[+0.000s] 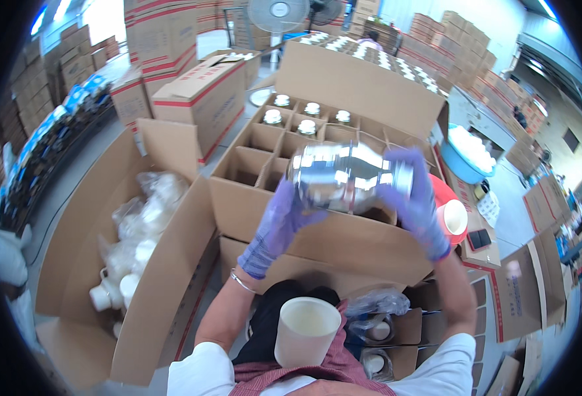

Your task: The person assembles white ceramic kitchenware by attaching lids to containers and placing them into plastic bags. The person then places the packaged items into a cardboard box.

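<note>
A shiny, mirror-like silver bottle [337, 173] is held sideways in both my purple-gloved hands, over the near side of a divided carton [304, 231]. My left hand [281, 218] grips its wide base end from below, thumb along the lower side. The narrower neck end is wrapped by my right hand [411, 204]. Below them, cardboard dividers [248, 165] split the carton into cells. Several similar bottles [307, 127] with pale tops stand upright in the far cells. A white cup [303, 340] rests at my lap.
At left, an open carton [162, 297] contains plastic-wrapped white parts [152, 211]. A red basin [441, 191] with a white cup [454, 216] and a blue tub [459, 165] of white pieces are at right. A fan [279, 10] and a large bottle-filled carton [363, 76] stand beyond.
</note>
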A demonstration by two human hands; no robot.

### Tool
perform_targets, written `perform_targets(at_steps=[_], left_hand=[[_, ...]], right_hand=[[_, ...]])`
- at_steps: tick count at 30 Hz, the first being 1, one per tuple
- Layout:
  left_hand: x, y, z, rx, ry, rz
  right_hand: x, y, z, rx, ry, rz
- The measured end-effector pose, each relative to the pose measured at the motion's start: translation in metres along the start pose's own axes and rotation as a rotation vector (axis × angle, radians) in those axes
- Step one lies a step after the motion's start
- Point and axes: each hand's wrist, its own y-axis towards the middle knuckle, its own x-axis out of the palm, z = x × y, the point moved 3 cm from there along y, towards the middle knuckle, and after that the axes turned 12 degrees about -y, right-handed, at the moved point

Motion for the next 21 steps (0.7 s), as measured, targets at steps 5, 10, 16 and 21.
perform_targets(at_steps=[5,10,16,21], left_hand=[[-0.015,-0.072,-0.011,-0.077,0.000,0.064],[-0.033,-0.081,0.030,-0.004,0.564,0.051],[-0.038,-0.140,0.015,-0.200,1.116,-0.168],[-0.105,-0.305,-0.009,-0.277,0.667,0.466]], right_hand=[[0.045,-0.107,-0.024,-0.074,0.034,0.181],[0.090,-0.182,-0.023,-0.098,0.049,0.046],[0.097,-0.318,0.013,0.264,0.119,-0.167],[0.122,-0.455,-0.046,0.146,-0.005,-0.307]])
